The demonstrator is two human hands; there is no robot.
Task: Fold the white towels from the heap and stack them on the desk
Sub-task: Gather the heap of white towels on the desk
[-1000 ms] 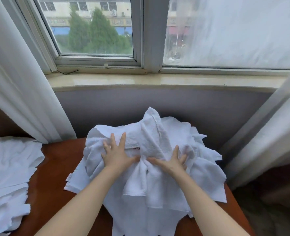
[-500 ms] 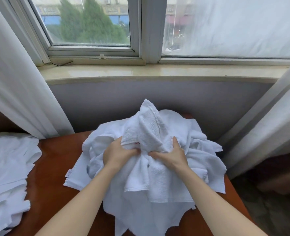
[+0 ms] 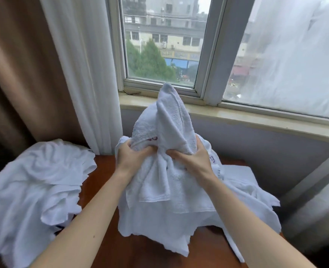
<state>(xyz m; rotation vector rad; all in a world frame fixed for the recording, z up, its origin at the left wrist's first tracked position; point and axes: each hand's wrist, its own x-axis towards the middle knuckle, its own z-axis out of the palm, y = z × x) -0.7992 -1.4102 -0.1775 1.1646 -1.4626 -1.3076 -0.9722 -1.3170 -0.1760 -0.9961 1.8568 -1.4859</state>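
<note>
A bunched white towel [image 3: 169,120] is lifted above the heap of white towels [image 3: 243,192] on the brown desk [image 3: 101,182]. Its top corner stands up in front of the window sill, and its lower folds hang down over the heap. My left hand [image 3: 129,154] grips the bunch on its left side. My right hand [image 3: 193,157] grips it on the right, close beside the left one. Small purple stitching shows on the cloth near both hands.
A second spread of rumpled white towels [image 3: 30,188] covers the desk's left part. White curtains [image 3: 82,70] hang at the left and at the right. The window sill [image 3: 256,117] runs behind the desk. Bare desk surface shows between the two piles.
Both hands went from lying flat on the heap to closing on a towel and raising it. The view has swung up and to the left.
</note>
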